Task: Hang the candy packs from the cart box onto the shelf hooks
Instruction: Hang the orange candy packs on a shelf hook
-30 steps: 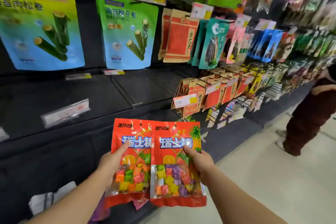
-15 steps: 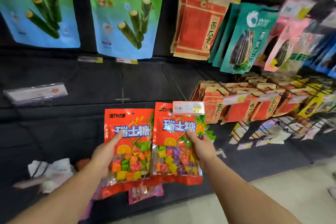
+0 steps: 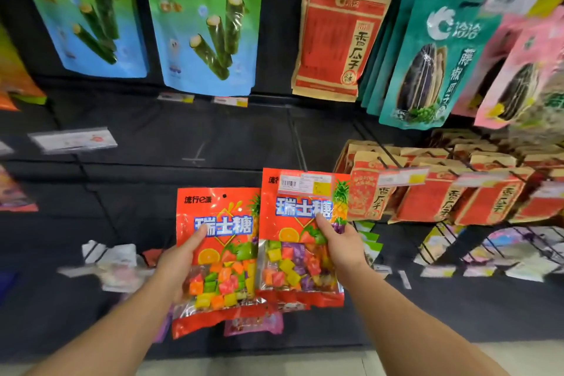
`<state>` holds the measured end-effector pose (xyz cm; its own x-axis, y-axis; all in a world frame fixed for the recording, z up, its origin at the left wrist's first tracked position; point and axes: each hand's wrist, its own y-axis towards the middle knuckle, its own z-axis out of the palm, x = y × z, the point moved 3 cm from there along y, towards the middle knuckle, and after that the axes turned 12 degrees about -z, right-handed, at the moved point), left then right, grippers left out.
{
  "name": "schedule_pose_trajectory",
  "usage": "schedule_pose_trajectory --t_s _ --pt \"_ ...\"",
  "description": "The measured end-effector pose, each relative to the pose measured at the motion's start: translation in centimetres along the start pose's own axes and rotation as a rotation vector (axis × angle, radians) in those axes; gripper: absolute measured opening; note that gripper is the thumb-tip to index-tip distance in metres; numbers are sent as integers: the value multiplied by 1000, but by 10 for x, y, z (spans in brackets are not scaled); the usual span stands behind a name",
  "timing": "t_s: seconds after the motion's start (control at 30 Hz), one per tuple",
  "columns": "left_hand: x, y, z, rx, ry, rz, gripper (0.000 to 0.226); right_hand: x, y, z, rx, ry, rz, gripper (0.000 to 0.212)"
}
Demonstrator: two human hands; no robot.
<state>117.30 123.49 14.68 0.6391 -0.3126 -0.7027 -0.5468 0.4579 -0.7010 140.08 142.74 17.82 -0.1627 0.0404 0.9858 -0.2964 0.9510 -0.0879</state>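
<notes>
Shelving (image 3: 183, 143) fills more of the view than a second ago, its seaweed-roll bags (image 3: 207, 24) and sunflower-seed packs (image 3: 335, 40) looming larger, so the person appears to have closed in on the black hook rows. Right candy pack (image 3: 300, 232), gripped by the right hand (image 3: 341, 246), now sits higher with its top tucked behind a price tag (image 3: 305, 184), probably meeting that hook, while the left hand (image 3: 180, 262) grips the left candy pack (image 3: 218, 253) lower, its hang hole (image 3: 224, 196) free.
</notes>
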Motion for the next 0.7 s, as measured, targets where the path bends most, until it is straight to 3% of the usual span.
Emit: schedule_pose_trajectory --t_s 0.1,0.17,0.23,0.33,0.4,0.5,0.7 --pt "-1 1 -1 -1 -15 19 56 -2 8 3 -13 -17 -40 102" --pt "-1 4 -2 -1 -15 27 54 -2 12 5 -17 -24 -54 114" --pt "0 6 -2 4 -14 30 51 6 10 4 -21 -23 -28 95" --pt "3 11 -3 17 2 8 58 4 9 0 -29 -7 20 44" --pt "4 12 -2 20 11 -7 63 0 9 0 -13 5 17 41" --pt "3 13 1 13 15 -22 57 -7 15 2 -20 -1 -23 81" --pt "1 23 -4 38 14 -14 65 -8 21 4 -12 -29 -57 121"
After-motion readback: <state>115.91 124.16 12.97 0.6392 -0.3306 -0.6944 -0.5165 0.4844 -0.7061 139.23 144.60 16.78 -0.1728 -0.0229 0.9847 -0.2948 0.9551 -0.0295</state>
